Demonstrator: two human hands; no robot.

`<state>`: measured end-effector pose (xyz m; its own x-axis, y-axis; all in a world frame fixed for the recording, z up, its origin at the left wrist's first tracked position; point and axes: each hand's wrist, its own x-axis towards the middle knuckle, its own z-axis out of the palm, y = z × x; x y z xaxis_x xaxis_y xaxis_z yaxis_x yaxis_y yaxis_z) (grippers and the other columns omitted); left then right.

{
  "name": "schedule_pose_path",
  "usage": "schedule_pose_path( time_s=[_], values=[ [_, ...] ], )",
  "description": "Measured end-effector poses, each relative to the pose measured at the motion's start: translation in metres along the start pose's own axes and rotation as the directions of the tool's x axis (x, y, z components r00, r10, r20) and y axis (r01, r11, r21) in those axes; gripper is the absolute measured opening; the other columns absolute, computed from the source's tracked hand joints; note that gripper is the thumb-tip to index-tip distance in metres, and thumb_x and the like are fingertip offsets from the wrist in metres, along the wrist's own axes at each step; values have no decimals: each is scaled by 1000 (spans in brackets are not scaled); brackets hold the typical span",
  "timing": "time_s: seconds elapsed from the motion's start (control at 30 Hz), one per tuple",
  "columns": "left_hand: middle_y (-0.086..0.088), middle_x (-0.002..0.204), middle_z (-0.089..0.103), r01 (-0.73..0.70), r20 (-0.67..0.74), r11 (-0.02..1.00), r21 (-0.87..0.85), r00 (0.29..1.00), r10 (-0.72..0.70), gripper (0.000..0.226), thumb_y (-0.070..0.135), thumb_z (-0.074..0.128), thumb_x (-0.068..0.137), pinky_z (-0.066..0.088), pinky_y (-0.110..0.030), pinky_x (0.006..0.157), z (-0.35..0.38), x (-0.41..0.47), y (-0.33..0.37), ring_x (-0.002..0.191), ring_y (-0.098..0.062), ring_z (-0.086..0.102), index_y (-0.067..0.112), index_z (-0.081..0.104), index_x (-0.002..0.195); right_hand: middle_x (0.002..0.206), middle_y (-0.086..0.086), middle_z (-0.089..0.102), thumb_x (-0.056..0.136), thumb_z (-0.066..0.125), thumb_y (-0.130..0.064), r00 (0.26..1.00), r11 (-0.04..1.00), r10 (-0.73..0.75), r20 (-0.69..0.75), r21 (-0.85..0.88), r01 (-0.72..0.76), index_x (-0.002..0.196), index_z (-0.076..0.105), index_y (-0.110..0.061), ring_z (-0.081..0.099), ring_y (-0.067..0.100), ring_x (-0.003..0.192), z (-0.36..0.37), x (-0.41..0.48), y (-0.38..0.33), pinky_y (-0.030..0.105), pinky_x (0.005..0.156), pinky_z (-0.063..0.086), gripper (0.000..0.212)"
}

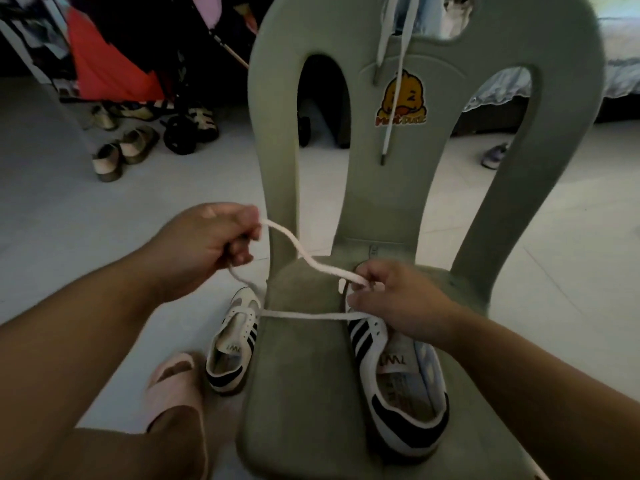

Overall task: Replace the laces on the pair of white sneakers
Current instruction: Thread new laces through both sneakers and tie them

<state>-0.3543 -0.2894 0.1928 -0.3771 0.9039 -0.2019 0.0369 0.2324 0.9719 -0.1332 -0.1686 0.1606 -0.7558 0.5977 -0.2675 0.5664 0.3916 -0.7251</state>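
A white sneaker with black stripes (pixel 398 379) stands on the seat of a grey-green plastic chair (pixel 304 375), toe pointing away from me. A white lace (pixel 311 316) runs from its eyelets out to the left, loops up and comes back. My left hand (pixel 204 242) grips the lace left of the chair, above the floor. My right hand (pixel 394 299) pinches the lace's other part over the sneaker's front eyelets. The second sneaker (pixel 232 344), without a lace, stands on the floor left of the chair. Another white lace (pixel 391 98) hangs down the chair's backrest.
My foot in a pink slipper (pixel 176 400) rests on the floor beside the second sneaker. Several shoes (pixel 121 150) and a stroller wheel (pixel 180 133) lie at the back left under hanging clothes. A bed (pixel 620 57) stands at the far right, a purple shoe (pixel 493 155) near it.
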Motion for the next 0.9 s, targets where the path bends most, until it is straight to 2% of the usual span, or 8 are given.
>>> schedule_pose_path(
  time_s=[0.1,0.17,0.27,0.43,0.57,0.67,0.8,0.9],
  values=[
    [2,54,55,-17,106,930,367,994,-24,32,42,52,88,43,-34,66,26,-4,-4,54,-12,51,23,68,69,114,-9,65,77,69,-46,992,955,-75,100,295,42,126,53,-30,61,3,102,3,2,-20,28,92,50,54],
    [4,55,58,-42,156,890,455,987,-33,31,37,52,92,43,-28,61,45,-3,-4,54,-9,53,23,68,69,107,-8,69,80,59,-56,984,958,-150,93,261,121,124,56,-33,63,1,96,10,4,-33,26,89,50,50],
    [5,52,55,-2,157,899,439,985,-75,29,29,52,93,43,-26,60,53,2,-4,50,-6,52,17,66,70,74,-5,67,90,55,-47,983,980,-175,-57,85,179,84,67,-30,61,8,66,14,10,-42,29,66,50,22],
    [8,52,50,58,140,906,420,982,-128,30,35,51,94,43,-24,60,36,3,-10,54,-8,50,19,65,73,66,-6,61,93,55,-38,996,1000,-10,-92,-14,9,77,61,-31,52,3,53,-14,7,-24,12,46,41,19],
    [8,52,51,82,96,895,438,986,-138,29,33,49,95,45,-25,62,23,2,-15,56,-9,51,16,65,77,73,3,60,97,48,-32,969,996,86,-232,-14,-91,83,63,-15,51,12,61,-34,7,6,23,54,37,27],
    [5,52,53,112,10,898,426,992,-128,30,30,49,96,44,-14,53,17,3,-14,53,-7,54,11,65,79,69,-2,56,98,47,-27,922,984,173,-345,28,-175,94,64,-7,48,9,59,-43,9,29,21,54,38,26],
    [0,57,56,168,-107,925,341,984,-140,30,30,50,96,48,-32,71,8,7,-13,60,-14,57,10,65,78,81,2,63,99,44,-23,889,964,259,-379,39,-264,102,63,-7,52,12,66,-48,10,44,24,59,41,25],
    [0,60,57,161,-62,926,342,987,-149,27,24,48,97,51,-37,76,13,5,-12,62,-14,57,12,68,84,101,-4,64,98,48,-25,924,972,149,-353,-117,-201,108,62,-19,58,12,78,-40,5,31,23,67,45,19]
  ],
)
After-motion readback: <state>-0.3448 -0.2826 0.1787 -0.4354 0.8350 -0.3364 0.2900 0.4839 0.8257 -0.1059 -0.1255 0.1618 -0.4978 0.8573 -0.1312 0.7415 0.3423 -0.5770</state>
